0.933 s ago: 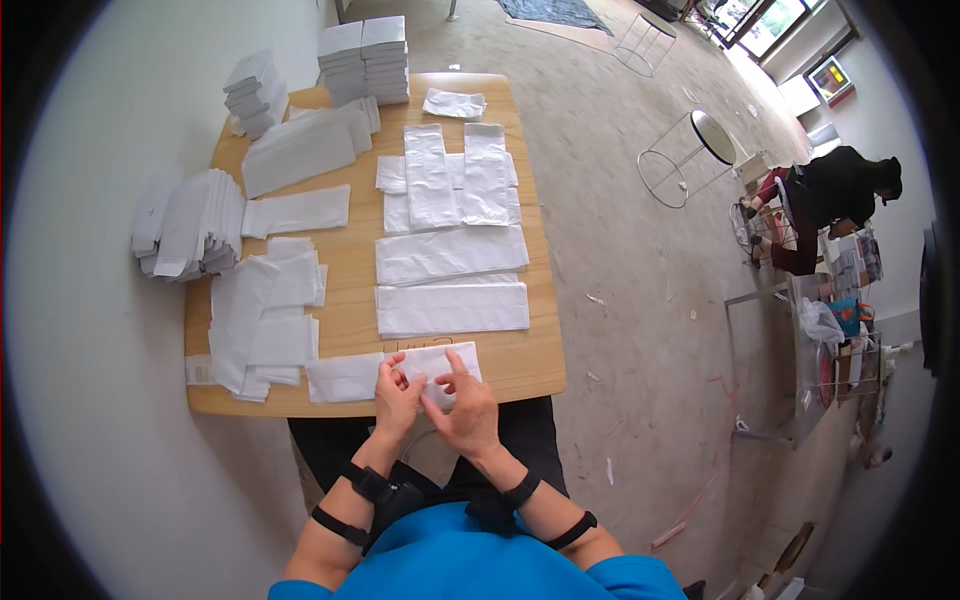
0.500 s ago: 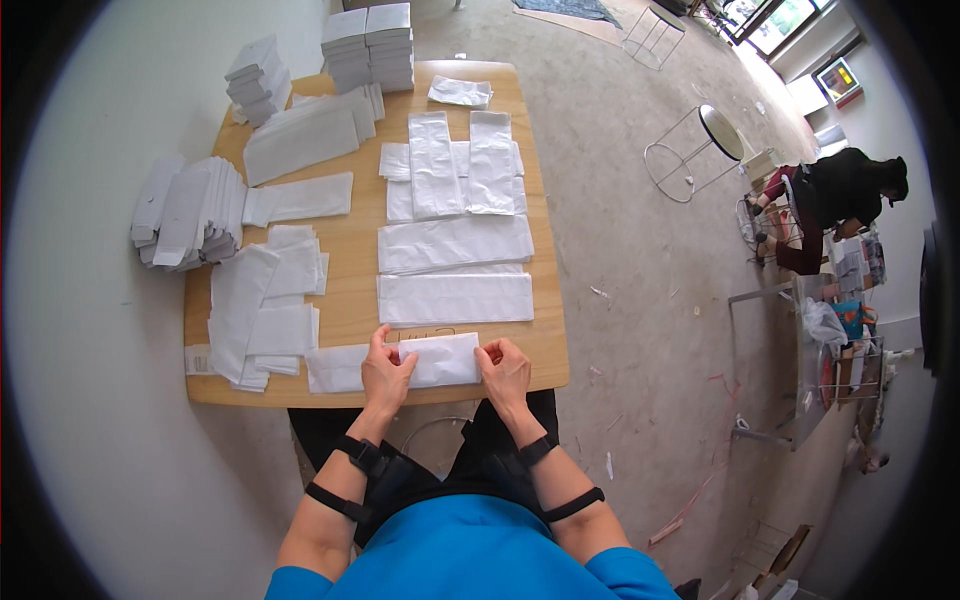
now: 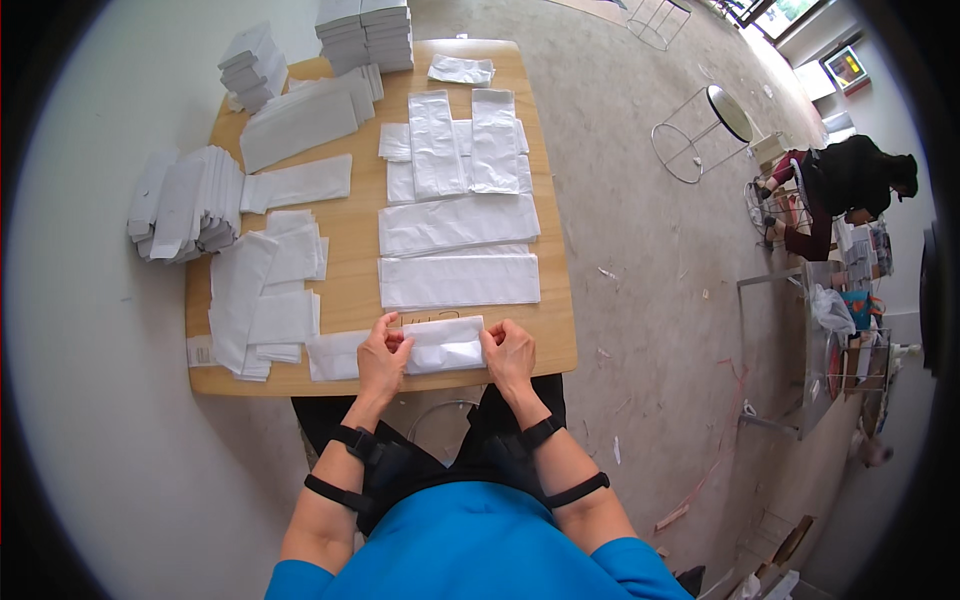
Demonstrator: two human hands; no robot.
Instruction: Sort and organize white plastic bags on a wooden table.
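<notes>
A folded white paper piece (image 3: 445, 346), possibly a flat paper bag, lies at the table's near edge with a crease along its lower half. My left hand (image 3: 382, 358) is closed on its left end, thumb on top and the forefinger pointing away from me. My right hand (image 3: 511, 353) pinches its right end between thumb and fingers. From beneath my left hand a flat white strip (image 3: 335, 356) sticks out to the left; whether it is joined to the folded piece is hidden. Just beyond lies a long white paper strip (image 3: 460, 281).
Several loose white sheets (image 3: 240, 300) overlap at left. White stacks (image 3: 365, 35) and a row of folded pieces (image 3: 190, 205) stand along the wall side. A round stool (image 3: 728, 113) stands on the floor, and a person in black (image 3: 855, 185) bends beside a metal table (image 3: 815, 370).
The view has shifted a little, so the table sits higher in it. The paper between my hands now shows a clearer lengthwise crease. Both hands keep hold of its ends.
</notes>
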